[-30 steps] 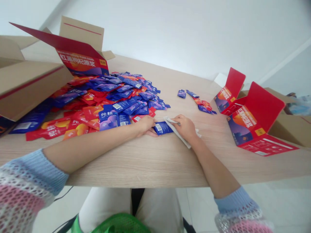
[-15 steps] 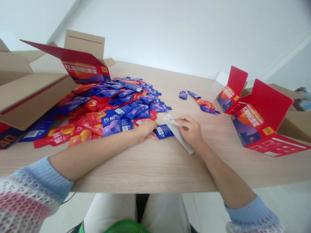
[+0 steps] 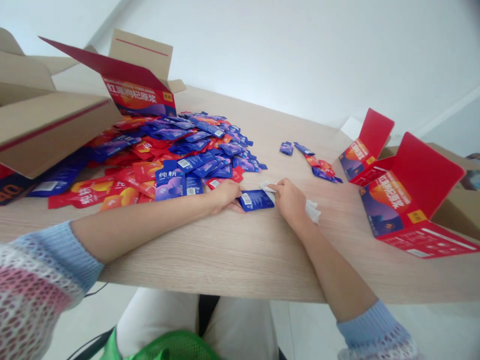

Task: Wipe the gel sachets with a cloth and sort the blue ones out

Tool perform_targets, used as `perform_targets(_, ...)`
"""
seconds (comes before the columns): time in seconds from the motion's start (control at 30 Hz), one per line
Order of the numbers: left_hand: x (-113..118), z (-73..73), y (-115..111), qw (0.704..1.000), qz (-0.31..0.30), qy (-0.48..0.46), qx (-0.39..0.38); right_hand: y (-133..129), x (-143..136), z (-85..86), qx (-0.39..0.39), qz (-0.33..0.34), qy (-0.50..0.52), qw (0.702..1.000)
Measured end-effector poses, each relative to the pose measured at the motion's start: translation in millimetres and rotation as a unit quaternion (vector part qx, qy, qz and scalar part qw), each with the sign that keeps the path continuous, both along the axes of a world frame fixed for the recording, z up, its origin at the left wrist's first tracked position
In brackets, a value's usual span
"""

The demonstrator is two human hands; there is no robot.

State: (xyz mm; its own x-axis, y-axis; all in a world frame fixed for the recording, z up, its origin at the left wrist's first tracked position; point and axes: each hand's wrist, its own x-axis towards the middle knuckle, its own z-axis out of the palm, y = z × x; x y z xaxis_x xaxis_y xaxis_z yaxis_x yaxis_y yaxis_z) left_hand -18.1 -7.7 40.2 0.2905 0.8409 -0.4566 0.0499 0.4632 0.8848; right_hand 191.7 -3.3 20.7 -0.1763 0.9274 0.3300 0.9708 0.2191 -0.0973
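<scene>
1. At the centre of the clock (12 toward the wall), a flat blue rectangular sachet with a white barcode label [image 3: 258, 200] lies on the pale wood-grain table [image 3: 180, 255].
2. At its 9 o'clock end, the person's left hand [image 3: 225, 196] grips the sachet between fingers and thumb.
3. At 3 o'clock, the right hand [image 3: 290, 200] clasps a crumpled white cloth [image 3: 313, 211] (perhaps a tissue), one end at the sachet's edge; how firmly it presses cannot be told.
4. The step in hand looks like wiping this sachet.
5. A further stroke would call for a steady left grip and the cloth drawn flat across the blue face.
6. A heap of red and blue sachets [image 3: 198, 162] spreads toward 10 o'clock; a smaller cluster [image 3: 323, 170] lies near 2, and a red open-flapped cardboard box [image 3: 390, 202] stands at 3.
</scene>
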Motion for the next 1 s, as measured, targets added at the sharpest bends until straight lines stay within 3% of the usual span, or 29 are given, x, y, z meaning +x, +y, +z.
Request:
perform_targets(0.2,1.3,4.4,-3.9,0.999,0.036,0.009,0.011,-2.7,14.9,9.9,-0.046,-0.125,0.0,0.991)
perform_targets(0.27,2.2,-0.5,-3.8,0.998,0.046,0.017,0.029,-7.6,25.0,15.0,-0.021,-0.166,0.037,0.985)
perform_targets(0.33,4.3,-7.9,-4.0,0.996,0.071,0.02,0.059,-12.9,28.7,20.2,0.035,-0.161,0.103,0.981)
perform_targets(0.47,9.2,-18.7,-7.1,0.991,0.092,-0.009,0.098,-24.8,2.4,24.3,0.099,0.006,0.253,0.962)
perform_targets(0.6,7.4,-19.2,-10.1,0.988,0.093,-0.008,0.123,-36.2,-35.3,13.4,0.006,0.205,0.26,0.944)
perform_targets(0.7,4.4,-17.3,-8.5,0.989,0.082,-0.003,0.122,-35.2,-41.3,4.5,-0.037,0.243,0.238,0.94)
perform_targets(0.8,4.4,-13.8,-5.8,0.992,0.073,0.012,0.098,-26.1,-29.9,3.0,-0.041,0.189,0.204,0.96)
perform_targets(1.0,7.7,-6.5,-6.3,0.992,0.09,0.01,0.082,-8.6,4.4,12.1,-0.075,-0.026,0.081,0.994)
